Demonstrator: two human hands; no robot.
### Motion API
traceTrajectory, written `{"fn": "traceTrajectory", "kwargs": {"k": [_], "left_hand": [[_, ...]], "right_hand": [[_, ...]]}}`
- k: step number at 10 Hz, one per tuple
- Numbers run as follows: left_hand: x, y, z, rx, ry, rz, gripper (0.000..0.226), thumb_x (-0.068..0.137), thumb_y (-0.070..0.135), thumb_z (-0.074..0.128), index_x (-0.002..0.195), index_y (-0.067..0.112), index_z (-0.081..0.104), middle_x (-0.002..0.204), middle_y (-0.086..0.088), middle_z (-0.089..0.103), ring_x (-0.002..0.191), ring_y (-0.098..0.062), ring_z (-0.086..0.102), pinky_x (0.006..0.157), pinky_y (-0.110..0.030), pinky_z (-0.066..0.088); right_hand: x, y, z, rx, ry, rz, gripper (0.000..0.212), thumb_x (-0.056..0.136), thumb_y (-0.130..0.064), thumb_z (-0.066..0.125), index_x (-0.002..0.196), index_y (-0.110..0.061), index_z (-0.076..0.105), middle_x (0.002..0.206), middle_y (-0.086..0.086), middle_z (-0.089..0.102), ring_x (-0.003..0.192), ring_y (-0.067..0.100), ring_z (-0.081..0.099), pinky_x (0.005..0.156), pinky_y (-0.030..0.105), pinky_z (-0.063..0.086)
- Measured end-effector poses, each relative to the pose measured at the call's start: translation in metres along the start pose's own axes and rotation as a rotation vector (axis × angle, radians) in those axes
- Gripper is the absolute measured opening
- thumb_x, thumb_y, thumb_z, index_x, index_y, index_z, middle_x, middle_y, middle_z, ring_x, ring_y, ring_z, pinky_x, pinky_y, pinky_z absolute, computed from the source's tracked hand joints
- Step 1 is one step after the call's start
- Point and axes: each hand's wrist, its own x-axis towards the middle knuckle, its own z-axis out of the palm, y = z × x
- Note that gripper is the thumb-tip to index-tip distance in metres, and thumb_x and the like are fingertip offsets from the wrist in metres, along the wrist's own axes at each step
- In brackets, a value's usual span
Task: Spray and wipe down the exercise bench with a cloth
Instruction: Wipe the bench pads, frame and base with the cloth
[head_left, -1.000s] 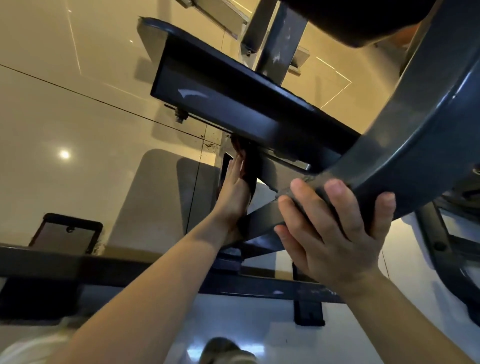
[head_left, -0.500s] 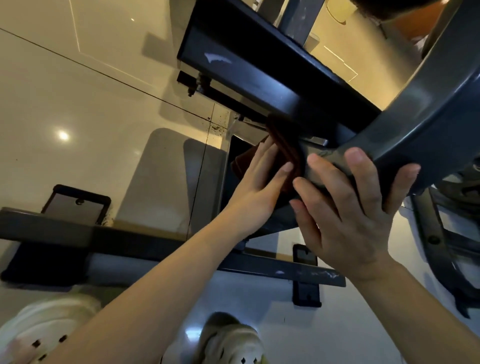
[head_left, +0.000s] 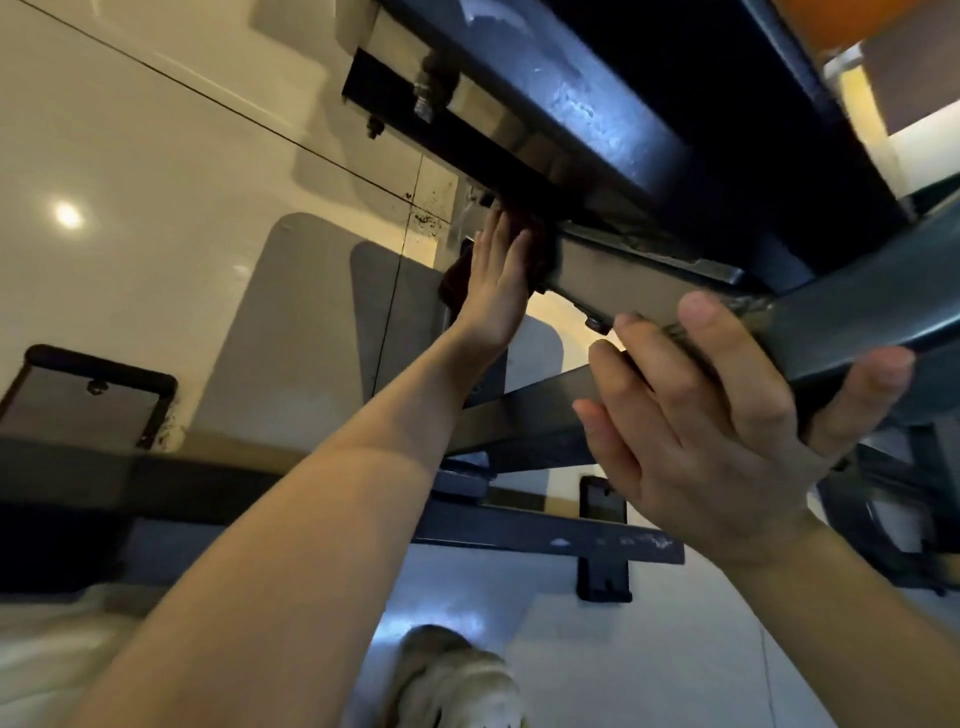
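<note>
The left hand (head_left: 496, 283) pressed a dark cloth (head_left: 537, 254), with straight fingers it seemed, against the underside of the bench (head_left: 613, 130), while the right hand (head_left: 722, 415) gripped the frame bar (head_left: 857, 322).

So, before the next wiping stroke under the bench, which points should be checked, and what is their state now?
1. Cloth under left hand, pressed to the frame: ok.
2. Right hand gripping the grey frame bar for support: ok.
3. Bolts ahead on the underside could snag the cloth: not ok.
4. Surface wet with spray: cannot tell.
5. Spray bottle within reach: cannot tell, not in view.
</note>
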Motion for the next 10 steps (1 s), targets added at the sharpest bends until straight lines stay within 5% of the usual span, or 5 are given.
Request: {"fn": "traceTrajectory", "kwargs": {"k": [4, 5, 6, 8, 10], "left_hand": [[-0.061, 0.036, 0.002, -0.098, -0.128, 0.179, 0.039, 0.101, 0.035, 0.039, 0.133, 0.052, 0.023, 0.147, 0.031, 0.013, 0.146, -0.002, 0.003, 0.121, -0.024, 0.005], [-0.07, 0.03, 0.001, -0.051, -0.137, 0.253, 0.043, 0.103, 0.034, 0.036, 0.141, 0.045, 0.017, 0.151, 0.028, 0.01, 0.145, 0.003, -0.001, 0.118, -0.017, 0.003], [-0.043, 0.016, 0.0, 0.126, -0.099, 0.244, 0.079, 0.092, 0.064, 0.03, 0.153, 0.018, 0.011, 0.163, -0.001, 0.006, 0.15, -0.014, -0.002, 0.123, -0.037, 0.003], [0.023, -0.002, -0.01, -0.009, 0.03, -0.05, 0.056, 0.105, 0.04, 0.023, 0.154, 0.013, 0.015, 0.162, -0.005, 0.008, 0.15, -0.019, 0.003, 0.122, -0.038, 0.005], [0.091, -0.063, -0.02, 0.049, 0.08, -0.099, 0.09, 0.08, 0.083, 0.029, 0.152, 0.029, 0.023, 0.16, 0.001, 0.02, 0.148, -0.02, 0.015, 0.12, -0.049, 0.015]], "right_hand": [[0.0, -0.003, -0.007, -0.064, 0.08, -0.048, 0.045, 0.091, -0.057, 0.056, 0.107, -0.015, 0.06, 0.119, 0.004, 0.06, 0.13, 0.024, 0.036, 0.107, 0.053, 0.025], [0.005, 0.0, -0.013, -0.093, 0.146, -0.051, 0.037, 0.088, -0.052, 0.061, 0.099, -0.016, 0.062, 0.109, 0.004, 0.069, 0.122, 0.024, 0.044, 0.119, 0.047, -0.005], [0.0, -0.002, -0.006, -0.048, 0.113, -0.04, 0.039, 0.089, -0.052, 0.059, 0.103, -0.015, 0.06, 0.118, 0.004, 0.057, 0.127, 0.024, 0.041, 0.105, 0.052, 0.026], [-0.005, 0.005, 0.003, -0.132, 0.12, -0.159, 0.049, 0.085, -0.059, 0.059, 0.106, -0.014, 0.059, 0.117, 0.004, 0.051, 0.131, 0.024, 0.026, 0.105, 0.044, 0.025], [-0.01, 0.002, 0.008, -0.132, 0.147, -0.149, 0.045, 0.091, -0.058, 0.054, 0.108, -0.017, 0.055, 0.114, 0.004, 0.054, 0.131, 0.023, 0.035, 0.085, 0.042, 0.037]]}}
